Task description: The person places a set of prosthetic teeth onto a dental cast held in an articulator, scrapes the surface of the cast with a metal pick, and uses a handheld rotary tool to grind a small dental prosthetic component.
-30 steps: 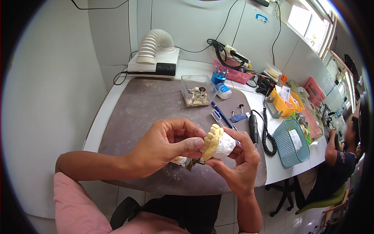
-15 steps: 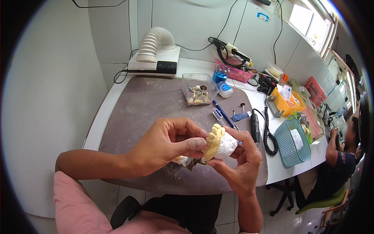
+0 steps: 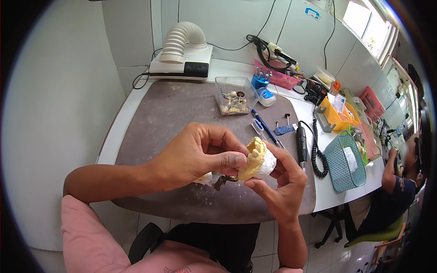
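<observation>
A dental cast, its yellow tooth arch set on a white plaster base, is held up over the near part of the bench. My right hand is closed around the plaster base, thumb below and fingers along the far side. At the cast's left edge, my left hand is pinched against the yellow rim with thumb and fingers. Whether some small piece lies between those fingertips is hidden. Below my left hand lies a dark metal articulator with white plaster on it, partly covered by the hand.
Beyond the hands are a clear box of small bits, a blue bur holder and a blue pen. A black handpiece with coiled cord and a teal basket stand right. A co-worker sits far right.
The cast has tilted, so the inside of its tooth arch shows more. Both hands stay on it. The whole view has shifted slightly.
</observation>
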A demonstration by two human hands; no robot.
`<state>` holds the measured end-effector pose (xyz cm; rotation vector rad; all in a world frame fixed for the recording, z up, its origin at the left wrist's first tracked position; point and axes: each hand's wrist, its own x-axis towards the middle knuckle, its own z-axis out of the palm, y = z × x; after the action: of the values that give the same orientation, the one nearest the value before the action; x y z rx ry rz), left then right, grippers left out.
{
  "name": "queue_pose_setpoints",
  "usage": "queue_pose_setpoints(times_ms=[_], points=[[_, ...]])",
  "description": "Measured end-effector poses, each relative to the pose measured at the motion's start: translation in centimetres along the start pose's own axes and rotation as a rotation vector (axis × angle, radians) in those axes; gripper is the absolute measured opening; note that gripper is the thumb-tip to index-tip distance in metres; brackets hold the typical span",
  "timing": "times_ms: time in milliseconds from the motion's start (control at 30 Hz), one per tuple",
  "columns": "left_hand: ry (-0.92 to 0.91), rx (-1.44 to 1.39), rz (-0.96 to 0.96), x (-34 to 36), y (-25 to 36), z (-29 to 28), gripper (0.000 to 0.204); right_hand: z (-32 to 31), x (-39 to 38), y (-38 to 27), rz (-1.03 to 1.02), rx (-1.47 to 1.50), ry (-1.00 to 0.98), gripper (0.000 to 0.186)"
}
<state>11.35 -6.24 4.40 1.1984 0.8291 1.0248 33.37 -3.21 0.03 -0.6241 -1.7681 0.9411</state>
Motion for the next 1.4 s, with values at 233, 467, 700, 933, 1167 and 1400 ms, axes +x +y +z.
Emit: queue_pose_setpoints(times_ms=[233,467,700,933,1167,1400], points=[[-0.009,-0.017,0.005,-0.3,0.0,-0.2,0.017,0.3,-0.2,0.2,-0.029,-0.021,0.036,0.069],[-0.030,-0.013,0.002,-0.1,0.2,-0.4,0.018,0.4,-0.3,0.2,-0.020,-0.045,0.061,0.069],[-0.046,-0.014,-0.016,0.0,0.1,-0.6,0.018,0.4,-0.3,0.2,0.010,-0.032,0.074,0.069],[-0.155,0.134,-0.040,0.9,0.7,-1.2,0.019,0.4,-0.6,0.2,-0.003,-0.030,0.096,0.069],[-0.116,0.260,0.107,0.7,1.5,0.6,0.019,1.0,-2.9,-1.1,0.018,-0.365,0.244,0.063],[-0.002,0.219,0.094,-1.5,0.2,1.5,0.018,3.6,-4.5,-1.2,-0.110,-0.518,0.415,0.063]])
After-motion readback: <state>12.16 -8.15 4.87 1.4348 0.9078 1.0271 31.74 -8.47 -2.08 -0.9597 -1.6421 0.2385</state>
